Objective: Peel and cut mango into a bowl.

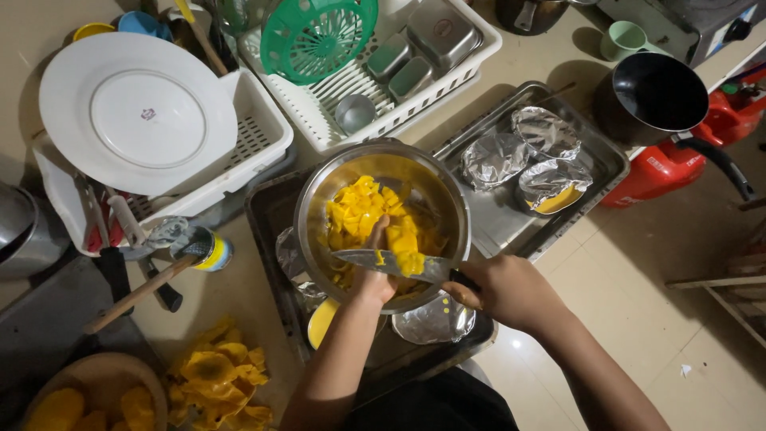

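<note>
Left hand: the left hand (375,271) has its fingers curled tight around a piece of yellow fruit (399,239), so it stays put under the blade.
Right hand: the right hand (503,291) is wrapped around the knife (391,263) handle, blade flat across the fruit.
Bowl: the metal bowl (319,199) sits right under both hands, so cut yellow chunks (359,209) drop in.
Tray: a dark tray (267,211) is under the bowl.
Foil cups: 3 foil cups (523,156) sit in a second tray (610,164), just beside.
Peels: yellow peels (219,379) are piled off to the left, out of the way.
</note>
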